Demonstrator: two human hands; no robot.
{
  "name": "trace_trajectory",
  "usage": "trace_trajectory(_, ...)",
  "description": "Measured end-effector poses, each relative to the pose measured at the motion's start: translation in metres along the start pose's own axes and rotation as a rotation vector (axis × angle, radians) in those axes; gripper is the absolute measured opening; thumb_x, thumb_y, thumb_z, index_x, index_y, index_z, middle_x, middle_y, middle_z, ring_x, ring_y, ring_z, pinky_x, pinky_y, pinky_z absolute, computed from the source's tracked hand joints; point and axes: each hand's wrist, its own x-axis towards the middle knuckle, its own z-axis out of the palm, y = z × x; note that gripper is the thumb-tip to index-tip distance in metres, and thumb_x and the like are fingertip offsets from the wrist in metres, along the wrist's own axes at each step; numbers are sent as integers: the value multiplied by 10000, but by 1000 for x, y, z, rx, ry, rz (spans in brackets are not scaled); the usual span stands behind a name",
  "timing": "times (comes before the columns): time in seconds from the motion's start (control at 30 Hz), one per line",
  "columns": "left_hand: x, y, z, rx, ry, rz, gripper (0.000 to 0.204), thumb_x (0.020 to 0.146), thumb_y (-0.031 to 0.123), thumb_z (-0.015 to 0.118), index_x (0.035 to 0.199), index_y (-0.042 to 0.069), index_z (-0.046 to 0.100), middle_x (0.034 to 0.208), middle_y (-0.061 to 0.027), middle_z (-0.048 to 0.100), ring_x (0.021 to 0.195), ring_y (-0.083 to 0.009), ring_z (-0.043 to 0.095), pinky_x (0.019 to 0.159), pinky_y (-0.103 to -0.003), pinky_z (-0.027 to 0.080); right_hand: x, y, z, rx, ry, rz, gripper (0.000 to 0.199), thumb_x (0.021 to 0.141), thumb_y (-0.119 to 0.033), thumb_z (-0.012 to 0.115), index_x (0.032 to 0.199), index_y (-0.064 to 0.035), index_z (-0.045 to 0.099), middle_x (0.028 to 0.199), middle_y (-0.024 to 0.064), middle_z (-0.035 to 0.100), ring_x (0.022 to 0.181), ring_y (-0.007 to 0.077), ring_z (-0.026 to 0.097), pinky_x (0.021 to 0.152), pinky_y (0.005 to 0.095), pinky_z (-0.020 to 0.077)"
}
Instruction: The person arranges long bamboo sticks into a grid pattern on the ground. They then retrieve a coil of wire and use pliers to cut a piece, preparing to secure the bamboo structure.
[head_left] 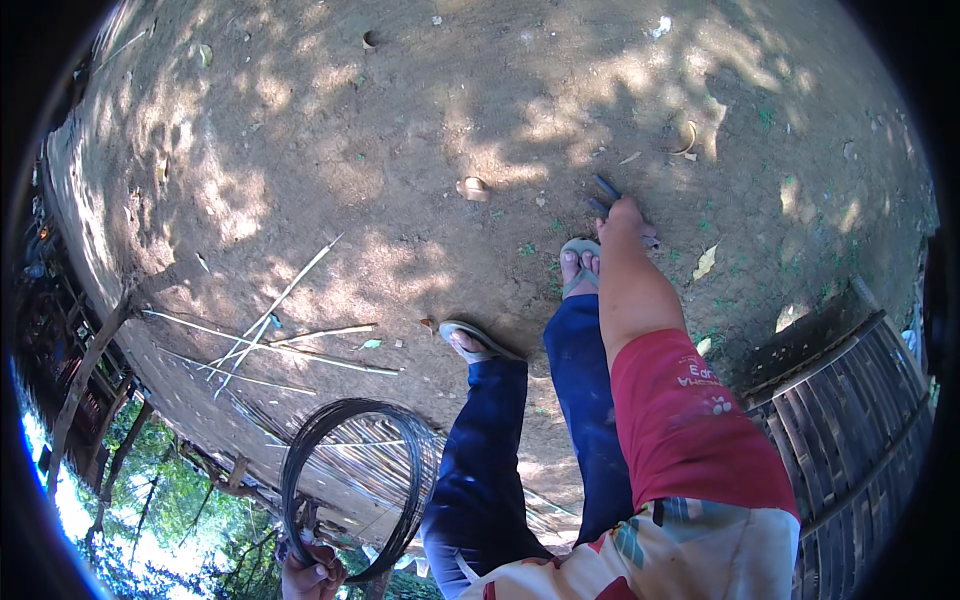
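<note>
My left hand (315,574), low at the left, is closed around the lower part of a large coil of thin dark wire (292,482). The coil hangs upright as a loose ring beside my left leg. My right arm reaches forward and down past my right foot. In the closed right hand (624,218) is a pair of pliers (606,187); two dark prongs stick out apart to the left of the fingers. The rest of that tool is mostly hidden by the hand.
Several split bamboo strips (290,290) lie crossed on the dirt ground (420,110) at left. More thin strips (360,450) are bundled behind the coil. A slatted bamboo bench (840,430) stands at right. A brown piece (473,188) and dry leaves (706,262) lie ahead.
</note>
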Motion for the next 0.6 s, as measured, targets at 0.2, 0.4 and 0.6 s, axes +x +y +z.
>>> trace_trajectory(0.2, 15, -13, -10, -220, -237, 21, 84, 819, 22, 714, 874, 3, 653, 722, -101, 597, 516, -149, 507, 466, -290, 374, 18, -2, -7, 31, -178, -50, 487, 901, -340, 629, 1258, -86, 417, 1274, 160, 465, 1045, 294, 523, 784, 434, 507)
trace_trajectory(0.4, -6, -30, -14, -313, -201, 158, 99, 882, 82, 686, 957, 26, 653, 771, -69, 599, 570, -132, 498, 501, -264, 384, -25, -7, -73, -7, -661, 65, 266, 869, -278, 565, 1064, -97, 559, 963, 131, 609, 823, 273, 604, 627, 382, 509)
trace_trajectory(0.6, -59, -15, -34, -449, -140, 340, 143, 938, 133, 625, 1027, 24, 605, 762, -36, 568, 514, -80, 455, 466, -226, 379, -227, 8, -187, -493, -1227, -344, 400, 856, -143, 567, 1251, -92, 529, 1036, 111, 610, 805, 234, 633, 671, 380, 555)
